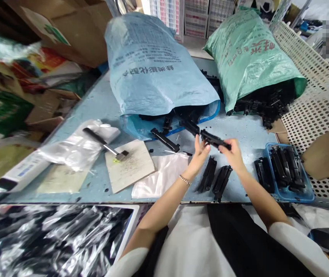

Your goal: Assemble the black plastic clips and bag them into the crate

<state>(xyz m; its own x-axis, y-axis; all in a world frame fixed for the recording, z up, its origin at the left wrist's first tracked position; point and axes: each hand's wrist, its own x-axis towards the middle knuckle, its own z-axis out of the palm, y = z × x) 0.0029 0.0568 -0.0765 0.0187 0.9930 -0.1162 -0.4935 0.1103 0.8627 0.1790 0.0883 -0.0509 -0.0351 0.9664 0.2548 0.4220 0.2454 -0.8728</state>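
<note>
A long, slim black plastic part (pixel 214 139) is held above the table, slanting down to the right. My right hand (pixel 234 154) pinches its right end. At the other end, my left hand (pixel 198 157) has its thumb and fingers on the part. Just beyond the left fingers, another black part (pixel 191 126) sticks out of the blue bag (pixel 164 73). One more black part (pixel 165 141) lies at the bag's mouth. Below my hands, black parts (pixel 207 174) rest in a row on the table, with others (pixel 222 181) beside them.
A green bag (pixel 253 57) of black parts lies at the back right. Black parts fill a blue tray (pixel 308 190) near a perforated white basket (pixel 323 96). To the left are a brush (pixel 103 143), a pale board (pixel 124 173) and clear plastic bags (pixel 77 148). A crate (pixel 132 219) holds wrapped parts.
</note>
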